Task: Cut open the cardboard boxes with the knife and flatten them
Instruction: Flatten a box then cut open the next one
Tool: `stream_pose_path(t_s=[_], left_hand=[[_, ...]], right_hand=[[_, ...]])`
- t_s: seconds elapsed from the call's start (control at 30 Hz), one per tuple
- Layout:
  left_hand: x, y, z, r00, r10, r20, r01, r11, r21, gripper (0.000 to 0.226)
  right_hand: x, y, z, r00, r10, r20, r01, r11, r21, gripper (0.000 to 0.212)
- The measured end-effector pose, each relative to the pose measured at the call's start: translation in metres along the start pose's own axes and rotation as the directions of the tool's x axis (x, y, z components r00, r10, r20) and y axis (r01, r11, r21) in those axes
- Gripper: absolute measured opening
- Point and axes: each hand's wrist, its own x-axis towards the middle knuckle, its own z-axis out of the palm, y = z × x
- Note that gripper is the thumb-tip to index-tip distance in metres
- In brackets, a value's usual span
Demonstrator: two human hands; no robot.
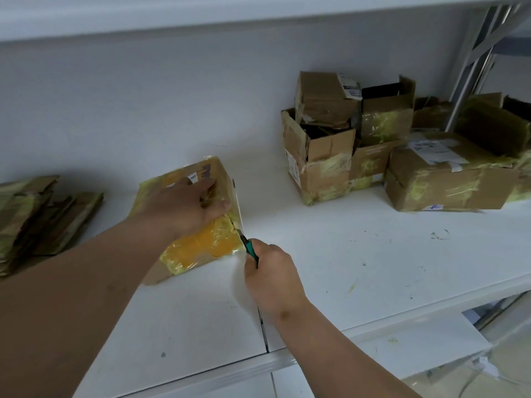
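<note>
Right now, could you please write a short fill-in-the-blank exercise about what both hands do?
1. The right hand grips a knife with a ____ handle.
2. The left hand presses on the ____ of the taped box.
3. The flattened cardboard lies on the person's ____ side.

Missing words: green; top; left

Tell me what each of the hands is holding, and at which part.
The right hand grips the knife by its green handle. The left hand holds the taped box from above, on its top face.
</note>
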Motion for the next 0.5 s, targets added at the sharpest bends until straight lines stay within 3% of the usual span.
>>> stream_pose_path(t_s=[0.23, 0.5], left_hand=[[-0.001, 0.002, -0.004, 0.999, 0.035, 0.005, -0.035, 0.995, 0.088, 0.079], [0.007, -0.005, -0.007, 0.996, 0.075, -0.048, -0.069, 0.991, 0.118, 0.085]], right_hand=[[0.007, -0.005, 0.007, 0.997, -0.047, -0.054, 0.043, 0.997, -0.062, 0.045], [0.014, -0.008, 0.005, 1.0, 0.008, 0.001, -0.008, 0.992, -0.126, 0.029]])
